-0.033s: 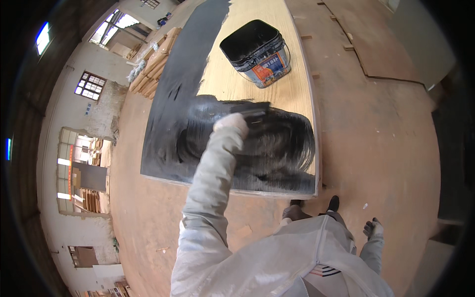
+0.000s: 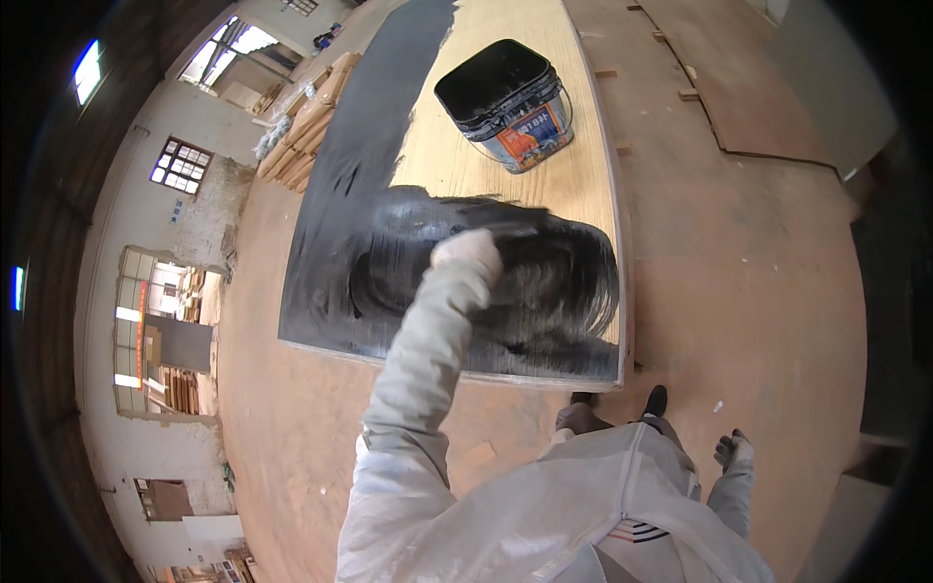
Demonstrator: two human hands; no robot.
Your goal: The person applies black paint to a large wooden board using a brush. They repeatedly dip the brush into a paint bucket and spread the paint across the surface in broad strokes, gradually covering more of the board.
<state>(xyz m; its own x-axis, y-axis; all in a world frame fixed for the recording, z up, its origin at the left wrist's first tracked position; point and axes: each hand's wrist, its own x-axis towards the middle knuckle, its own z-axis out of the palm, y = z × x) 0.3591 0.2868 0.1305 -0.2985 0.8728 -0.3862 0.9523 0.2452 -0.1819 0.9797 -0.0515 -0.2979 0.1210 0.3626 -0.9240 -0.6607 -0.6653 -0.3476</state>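
Observation:
A long plywood board [image 2: 573, 175] lies flat in front of me. Its left strip and near end are coated in wet black paint [image 2: 360, 194]. My left hand [image 2: 466, 255], in a pale glove, reaches over the near end and is closed on a dark brush [image 2: 525, 230], blurred, pressed against the painted patch. An open bucket of black paint [image 2: 505, 102] stands on the bare wood farther up the board. My right hand [image 2: 734, 452], in a dark grey glove, hangs beside my hip, holding nothing, away from the board.
The board's near edge is just ahead of my shoes [image 2: 656, 398]. Stacked wooden panels [image 2: 311, 117] lie beyond the board's left side. Thin sheets [image 2: 748, 107] lie on the brown floor to the right. A wall with windows curves along the left.

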